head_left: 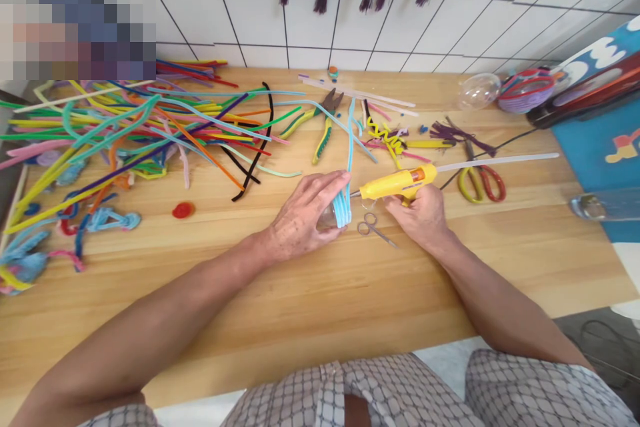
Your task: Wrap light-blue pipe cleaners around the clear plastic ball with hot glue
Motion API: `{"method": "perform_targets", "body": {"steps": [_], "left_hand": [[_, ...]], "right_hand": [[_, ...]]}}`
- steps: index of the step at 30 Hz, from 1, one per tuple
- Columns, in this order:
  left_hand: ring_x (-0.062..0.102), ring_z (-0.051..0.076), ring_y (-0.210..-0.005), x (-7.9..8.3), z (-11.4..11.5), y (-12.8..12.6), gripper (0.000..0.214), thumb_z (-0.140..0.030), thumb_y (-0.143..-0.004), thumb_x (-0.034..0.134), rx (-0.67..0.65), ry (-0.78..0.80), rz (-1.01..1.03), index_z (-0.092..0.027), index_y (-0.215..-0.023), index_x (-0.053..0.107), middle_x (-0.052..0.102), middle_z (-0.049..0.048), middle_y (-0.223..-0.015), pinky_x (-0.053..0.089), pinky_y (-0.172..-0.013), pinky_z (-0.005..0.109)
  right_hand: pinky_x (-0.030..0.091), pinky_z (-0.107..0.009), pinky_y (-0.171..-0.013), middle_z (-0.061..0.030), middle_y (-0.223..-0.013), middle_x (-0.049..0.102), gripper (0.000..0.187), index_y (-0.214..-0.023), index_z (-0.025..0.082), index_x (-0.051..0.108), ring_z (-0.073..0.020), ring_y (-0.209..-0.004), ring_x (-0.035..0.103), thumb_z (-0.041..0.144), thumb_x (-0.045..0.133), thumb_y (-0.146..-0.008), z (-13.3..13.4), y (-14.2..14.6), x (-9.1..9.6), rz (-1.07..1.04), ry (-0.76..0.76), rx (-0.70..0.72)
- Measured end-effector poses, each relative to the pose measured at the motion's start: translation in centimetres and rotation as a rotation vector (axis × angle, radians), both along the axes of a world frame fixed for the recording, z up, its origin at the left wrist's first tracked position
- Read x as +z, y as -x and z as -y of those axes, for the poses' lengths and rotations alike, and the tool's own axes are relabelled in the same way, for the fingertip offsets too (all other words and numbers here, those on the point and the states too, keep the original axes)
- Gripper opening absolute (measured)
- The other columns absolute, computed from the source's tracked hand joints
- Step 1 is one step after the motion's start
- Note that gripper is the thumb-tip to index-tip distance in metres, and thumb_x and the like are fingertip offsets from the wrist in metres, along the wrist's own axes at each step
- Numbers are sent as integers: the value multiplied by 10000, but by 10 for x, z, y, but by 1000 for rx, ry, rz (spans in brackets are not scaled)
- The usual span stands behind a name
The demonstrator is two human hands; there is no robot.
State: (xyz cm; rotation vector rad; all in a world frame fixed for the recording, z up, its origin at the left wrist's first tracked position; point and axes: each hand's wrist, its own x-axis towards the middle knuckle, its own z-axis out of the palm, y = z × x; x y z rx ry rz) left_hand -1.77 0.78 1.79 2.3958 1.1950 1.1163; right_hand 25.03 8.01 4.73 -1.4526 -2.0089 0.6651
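My left hand [305, 217] is closed around a small clear plastic ball [327, 217], partly hidden by the fingers. Light blue pipe cleaners [342, 208] wrap side by side round the ball's right part, and a loose length of pipe cleaner [351, 133] rises from it toward the back. In my right hand [420, 210] is a yellow glue gun [397, 181], its metal nozzle pointing left, at or very near the blue wrapping. A long whitish glue stick [500, 161] sticks out of the gun's rear. Small silver scissors [377, 230] lie on the table just below the nozzle.
Many coloured pipe cleaners [130, 127] are heaped at the left. Green-and-yellow pliers [323, 123] lie at the back, and red-and-yellow-handled scissors [481, 180] at the right. A red cap [183, 209] sits left of my hand. Another clear ball [479, 91] stands back right near a dark cord.
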Motion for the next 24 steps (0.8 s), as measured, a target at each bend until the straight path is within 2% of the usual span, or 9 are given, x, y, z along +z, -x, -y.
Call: {"method": "perform_targets", "body": {"steps": [9, 13, 19, 24], "left_hand": [[600, 372, -1570, 0, -1, 0, 1097, -206, -996, 812, -21, -37, -1, -264, -1827, 99, 577, 236, -1688, 547, -1232, 578], [602, 362, -1575, 0, -1, -1, 1078, -189, -986, 823, -28, -53, 22, -246, -1820, 143, 580, 247, -1685, 543, -1240, 560], [605, 372, -1574, -1, -1, -1, 1150, -180, -953, 850, -21, -40, 10, -271, -1824, 104, 575, 239, -1696, 534, -1243, 562], [612, 358, -1567, 0, -2, -1, 1081, -194, -976, 826, -26, -44, 29, -259, -1815, 147, 580, 241, -1689, 537, -1242, 550]], "right_hand": [[424, -296, -573, 35, -548, 561, 213, -600, 253, 520, -148, -541, 515, 349, 658, -732, 0, 1, -1, -7, -5, -1], [403, -303, -562, 35, -537, 555, 210, -597, 259, 512, -151, -530, 503, 341, 652, -730, -1, 1, 0, -8, -20, 9], [395, -305, -560, 39, -528, 517, 232, -585, 265, 462, -143, -526, 463, 331, 639, -719, 0, 1, 1, -3, -21, 13], [389, -304, -565, 35, -534, 505, 218, -584, 262, 469, -144, -536, 472, 337, 622, -719, 0, 2, 3, -6, -13, 15]]}}
